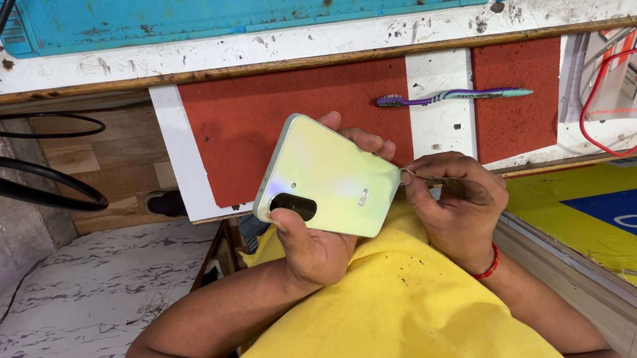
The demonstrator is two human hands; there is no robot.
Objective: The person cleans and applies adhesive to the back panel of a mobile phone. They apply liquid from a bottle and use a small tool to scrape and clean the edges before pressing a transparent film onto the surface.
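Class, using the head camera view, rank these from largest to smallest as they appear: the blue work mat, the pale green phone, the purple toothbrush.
1. Blue work mat, though cut off by the frame.
2. Pale green phone, held in the left hand; it is nearer the camera, which enlarges it.
3. Purple toothbrush, long but very thin.

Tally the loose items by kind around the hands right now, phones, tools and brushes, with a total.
Phones: 1, pale green phone held back-up in the left hand.
Thin metal tools: 1, metal tool in the right hand, tip at the phone's edge.
Toothbrushes: 1, purple toothbrush on the shelf.
Total: 3
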